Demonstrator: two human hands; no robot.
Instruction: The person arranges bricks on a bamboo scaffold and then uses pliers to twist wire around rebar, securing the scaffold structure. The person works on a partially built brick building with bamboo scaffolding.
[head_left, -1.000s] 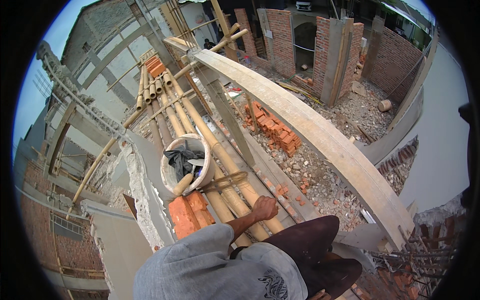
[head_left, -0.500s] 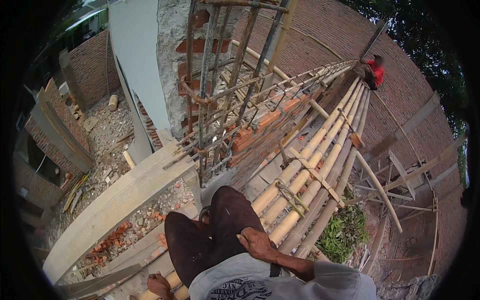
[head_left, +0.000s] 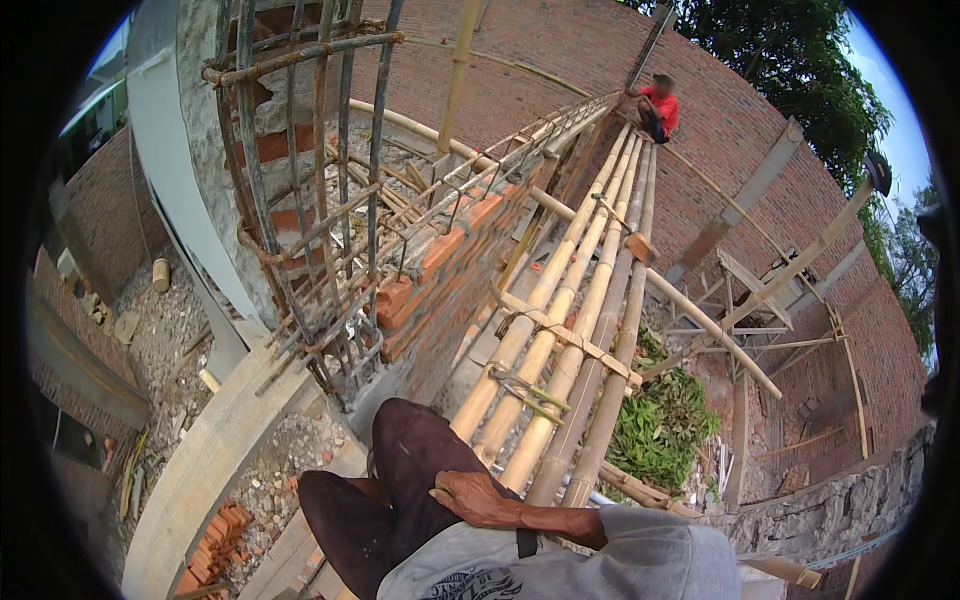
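The right hand (head_left: 474, 498) is rested on dark trousers (head_left: 415, 440) beside bamboo poles (head_left: 552, 405); either hand's closure cannot be told.

Bamboo poles (head_left: 568, 385) are running ahead; a brick wall (head_left: 445, 280) is standing left, a leaf pile (head_left: 660, 430) lying right.

Trousers (head_left: 405, 465): deep maroon-brown, look.
Shirt (head_left: 655, 560): soft grey, dark print across it.
Bamboo poles (head_left: 540, 430): pale straw-yellow, some greyish-brown.
Leaves (head_left: 660, 430): vivid green there!
Wall (head_left: 560, 60): reddish-brown, brick-patterned.
Stacked bricks (head_left: 215, 545): strong orange.
Co-worker's top (head_left: 664, 103): bright red, jumping right out!
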